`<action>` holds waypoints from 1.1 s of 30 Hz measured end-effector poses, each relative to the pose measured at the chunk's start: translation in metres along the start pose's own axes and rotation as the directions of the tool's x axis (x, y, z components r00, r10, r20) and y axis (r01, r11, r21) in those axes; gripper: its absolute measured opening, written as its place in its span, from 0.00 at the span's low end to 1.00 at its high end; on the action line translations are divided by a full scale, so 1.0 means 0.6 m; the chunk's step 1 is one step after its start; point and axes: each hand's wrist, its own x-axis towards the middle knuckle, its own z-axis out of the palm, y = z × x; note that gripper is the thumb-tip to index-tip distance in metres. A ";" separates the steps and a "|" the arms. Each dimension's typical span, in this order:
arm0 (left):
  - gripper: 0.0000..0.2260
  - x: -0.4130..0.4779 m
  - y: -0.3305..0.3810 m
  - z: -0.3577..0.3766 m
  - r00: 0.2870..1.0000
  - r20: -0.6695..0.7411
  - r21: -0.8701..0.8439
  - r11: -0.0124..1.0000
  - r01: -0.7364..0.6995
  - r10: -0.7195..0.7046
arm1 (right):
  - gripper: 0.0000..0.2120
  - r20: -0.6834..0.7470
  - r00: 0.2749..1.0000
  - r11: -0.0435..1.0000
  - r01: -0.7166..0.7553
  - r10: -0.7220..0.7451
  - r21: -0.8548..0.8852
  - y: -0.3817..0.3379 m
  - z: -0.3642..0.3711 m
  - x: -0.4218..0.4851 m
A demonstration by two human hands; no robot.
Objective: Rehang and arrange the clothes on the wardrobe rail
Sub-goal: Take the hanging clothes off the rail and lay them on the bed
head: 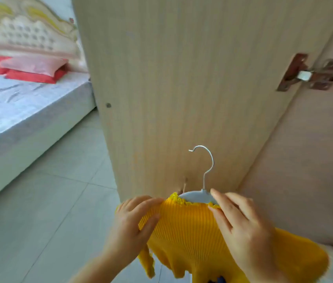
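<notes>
1. Head view, near centre: a person holds a ribbed yellow top [186, 231] on a pale grey hanger [197, 198], low in front of an open wardrobe door [171, 78].
2. The left hand [135, 217] curls over the top's left shoulder, fingers above and thumb beneath, pinching the knit. This looks like a way of seating the fabric on the hanger's arm.
3. The right hand [241, 225] pinches the frilled neckline at the right, thumb and forefinger closed on the cloth where the hanger emerges, the other fingers loosely spread.
4. The metal hook [206, 160] stands upright and free, opening to the left and catching on nothing. The garment appears to be getting squared up ahead of hanging.
5. The wardrobe rail is out of view, and only a metal hinge [312, 74] marks the cabinet at far right.
6. Far left, a bed [18, 111] with red and pink pillows [33, 66] stands on the tiled floor [59, 190].
</notes>
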 end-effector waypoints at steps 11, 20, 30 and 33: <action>0.17 -0.173 -0.208 -0.299 0.838 -0.481 0.255 0.873 0.415 -0.258 | 0.18 0.137 0.963 0.785 0.101 -0.231 0.611 -0.373 0.251 0.087; 0.15 -0.230 -0.395 -0.532 0.684 -0.663 0.259 0.765 0.590 -0.303 | 0.17 0.215 0.895 0.640 0.096 -0.391 0.762 -0.686 0.414 0.185; 0.18 -0.278 -0.545 -0.724 0.525 -0.767 0.205 0.634 0.745 -0.369 | 0.16 0.136 0.848 0.458 0.136 -0.512 0.878 -0.973 0.559 0.274; 0.17 -0.292 -0.604 -0.777 0.469 -0.800 0.182 0.594 0.783 -0.373 | 0.16 0.099 0.834 0.403 0.155 -0.543 0.902 -1.066 0.616 0.293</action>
